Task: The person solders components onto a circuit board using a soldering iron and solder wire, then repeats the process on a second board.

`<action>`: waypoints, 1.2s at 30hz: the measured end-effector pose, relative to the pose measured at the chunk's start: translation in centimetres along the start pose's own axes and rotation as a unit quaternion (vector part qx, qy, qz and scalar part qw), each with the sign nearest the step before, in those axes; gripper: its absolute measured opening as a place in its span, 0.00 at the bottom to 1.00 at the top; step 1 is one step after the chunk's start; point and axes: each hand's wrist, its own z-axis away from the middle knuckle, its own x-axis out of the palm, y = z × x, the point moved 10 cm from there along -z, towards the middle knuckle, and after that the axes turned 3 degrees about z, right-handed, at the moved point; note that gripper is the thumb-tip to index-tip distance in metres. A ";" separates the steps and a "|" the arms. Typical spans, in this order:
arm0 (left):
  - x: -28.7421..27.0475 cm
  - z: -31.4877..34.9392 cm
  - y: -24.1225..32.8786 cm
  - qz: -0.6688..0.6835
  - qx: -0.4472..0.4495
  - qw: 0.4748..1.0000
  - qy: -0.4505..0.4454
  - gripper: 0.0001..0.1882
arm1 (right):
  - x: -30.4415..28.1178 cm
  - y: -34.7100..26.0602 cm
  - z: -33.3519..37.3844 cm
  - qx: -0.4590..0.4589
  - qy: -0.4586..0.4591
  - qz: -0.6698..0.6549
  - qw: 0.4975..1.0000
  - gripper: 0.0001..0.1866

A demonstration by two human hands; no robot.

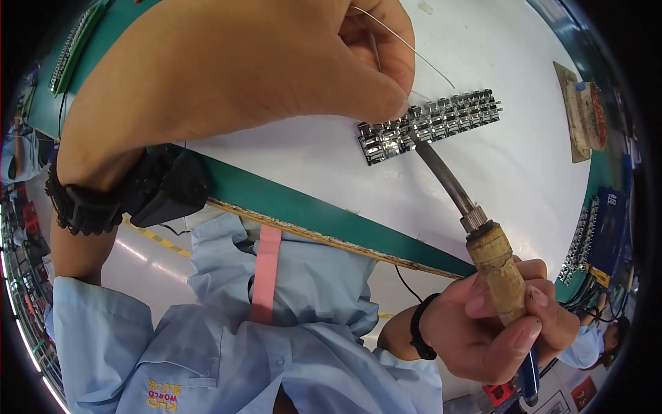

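My left hand reaches over the white work surface, its thumb and fingers closed on a thin silvery solder wire. Beneath the fingertips lies a strip of small circuit boards crowded with shiny metal parts; the hand hides some of its far left side. My right hand is wrapped round the worn tan handle of a soldering iron. The iron slants up and left, its tip at the strip's parts just below my left thumb. Whether the tip touches metal is too small to tell.
A sponge on a tray lies at the far right. More board strips stand beside a blue box, with black cables below. Another strip lies at upper left. The green table's wooden edge runs close to my body.
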 end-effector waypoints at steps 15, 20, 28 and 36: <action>0.0 0.5 2.1 -0.175 0.097 0.979 0.024 0.06 | 0.2 -0.1 0.0 -0.001 -0.003 -0.014 1.000 0.13; 0.5 0.0 1.5 -0.215 0.107 0.971 0.019 0.05 | 0.2 0.0 -0.1 0.006 0.000 0.000 1.000 0.13; 0.1 -0.9 0.8 -0.225 0.111 0.968 0.009 0.05 | 0.4 -0.1 -0.1 -0.003 -0.005 -0.017 1.000 0.12; -0.3 -1.9 0.3 -0.226 0.117 0.967 0.005 0.04 | 0.2 0.0 -0.1 0.004 0.009 -0.014 1.000 0.11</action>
